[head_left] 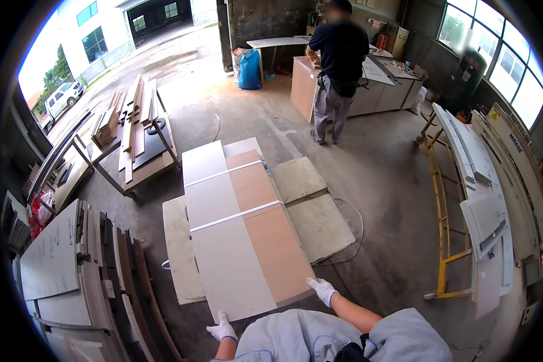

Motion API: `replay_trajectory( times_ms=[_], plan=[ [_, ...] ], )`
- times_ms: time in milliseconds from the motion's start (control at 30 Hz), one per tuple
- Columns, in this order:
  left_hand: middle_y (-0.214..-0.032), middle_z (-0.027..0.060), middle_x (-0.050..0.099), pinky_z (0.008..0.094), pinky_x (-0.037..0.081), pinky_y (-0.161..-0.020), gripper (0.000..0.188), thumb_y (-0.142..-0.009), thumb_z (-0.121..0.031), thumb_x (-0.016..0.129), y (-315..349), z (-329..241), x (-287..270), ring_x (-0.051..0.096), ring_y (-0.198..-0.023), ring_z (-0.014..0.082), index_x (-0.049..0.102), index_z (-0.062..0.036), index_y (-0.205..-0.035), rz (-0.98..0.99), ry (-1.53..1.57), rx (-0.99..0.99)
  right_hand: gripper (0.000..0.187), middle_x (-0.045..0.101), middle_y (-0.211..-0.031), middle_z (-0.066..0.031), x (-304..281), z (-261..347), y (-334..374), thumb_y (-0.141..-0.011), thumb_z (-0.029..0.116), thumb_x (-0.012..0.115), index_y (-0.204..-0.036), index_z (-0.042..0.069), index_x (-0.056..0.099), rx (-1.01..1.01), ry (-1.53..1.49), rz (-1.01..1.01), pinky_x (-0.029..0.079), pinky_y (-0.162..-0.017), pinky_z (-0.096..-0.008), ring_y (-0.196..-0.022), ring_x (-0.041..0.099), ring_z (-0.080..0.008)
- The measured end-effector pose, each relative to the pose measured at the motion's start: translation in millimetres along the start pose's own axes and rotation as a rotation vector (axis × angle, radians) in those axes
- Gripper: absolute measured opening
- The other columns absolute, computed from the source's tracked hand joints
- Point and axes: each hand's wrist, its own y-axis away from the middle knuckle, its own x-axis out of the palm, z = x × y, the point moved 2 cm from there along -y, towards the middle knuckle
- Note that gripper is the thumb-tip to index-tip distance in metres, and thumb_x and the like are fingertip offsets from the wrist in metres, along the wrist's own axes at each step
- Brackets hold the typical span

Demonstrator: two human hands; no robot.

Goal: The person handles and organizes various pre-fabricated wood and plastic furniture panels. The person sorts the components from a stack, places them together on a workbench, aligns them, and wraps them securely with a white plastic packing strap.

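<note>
A strapped stack of flat panels point(223, 253) lies lengthwise in front of me, pale grey on the left and tan wood-coloured on the right. Two white straps point(235, 218) cross its middle and far part. My left hand point(222, 327), in a white glove, grips the near left corner. At the near right corner, my right hand point(323, 291), also gloved, is closed over the edge; the fingertips under the panels are hidden. Beneath the stack, worn pale boards point(320, 220) stick out to the right, and another worn board point(184, 241) shows on the left.
A person point(339, 54) stands at a workbench point(368, 99) at the back. Upright panels point(51, 253) lean at the left, near a rack of wood strips point(136, 127). On the right stands a yellow trolley point(443, 241) with white boards. A cord point(362, 223) loops over the floor.
</note>
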Motion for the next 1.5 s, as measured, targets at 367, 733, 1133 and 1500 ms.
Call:
replay_trajectory(
  times_ms=[367, 733, 1133, 1500],
  plan=[
    [-0.148, 0.0197, 0.048, 0.065, 0.04, -0.112, 0.073, -0.099, -0.064, 0.05, 2.2, 2.2, 40.0, 0.047, -0.136, 0.0441, 0.043, -0.0121, -0.15, 0.699, 1.031, -0.511, 0.044, 0.068, -0.122, -0.0143, 16.6, -52.6, -33.0, -0.092, 0.031, 0.075, -0.128, 0.008, 0.064, 0.361, -0.926, 0.282, 0.055, -0.093, -0.0487, -0.108, 0.065, -0.0319],
    [-0.147, 0.0182, 0.05, 0.0629, 0.041, -0.111, 0.07, -0.099, -0.061, 0.054, 23.4, -40.6, 27.9, 0.049, -0.134, 0.0415, 0.045, -0.0133, -0.149, 0.632, 0.993, -0.508, 0.046, 0.063, -0.133, -0.0153, 13.4, 9.2, -5.5, -0.099, 0.027, 0.063, -0.139, 0.005, 0.056, 0.337, -0.909, 0.236, 0.045, -0.109, -0.055, -0.124, 0.059, -0.0353],
    [-0.093, 0.0043, 0.057, 0.0336, 0.048, -0.06, 0.051, -0.099, -0.058, 0.058, -107.4, 19.1, -17.3, 0.057, -0.073, 0.0194, 0.056, -0.0099, -0.118, 0.1, 0.451, -0.419, 0.081, 0.062, -0.132, -0.0267, -88.6, 150.1, -91.6, -0.084, 0.061, 0.071, -0.133, -0.003, 0.06, -0.044, 0.471, -0.613, 0.049, -0.102, -0.0436, -0.119, 0.062, -0.0381],
    [-0.104, 0.0052, 0.065, 0.0283, 0.05, -0.076, 0.039, -0.1, -0.022, 0.063, -104.4, -98.7, -56.5, 0.058, -0.084, 0.0121, 0.057, 0.0027, -0.129, -0.03, 0.179, 0.18, 0.057, 0.068, -0.107, -0.0164, -226.6, 192.5, -387.1, -0.078, 0.027, 0.089, -0.114, -0.01, 0.064, -0.141, -0.497, -0.785, 0.054, -0.083, -0.0382, -0.093, 0.066, -0.0244]
  ],
)
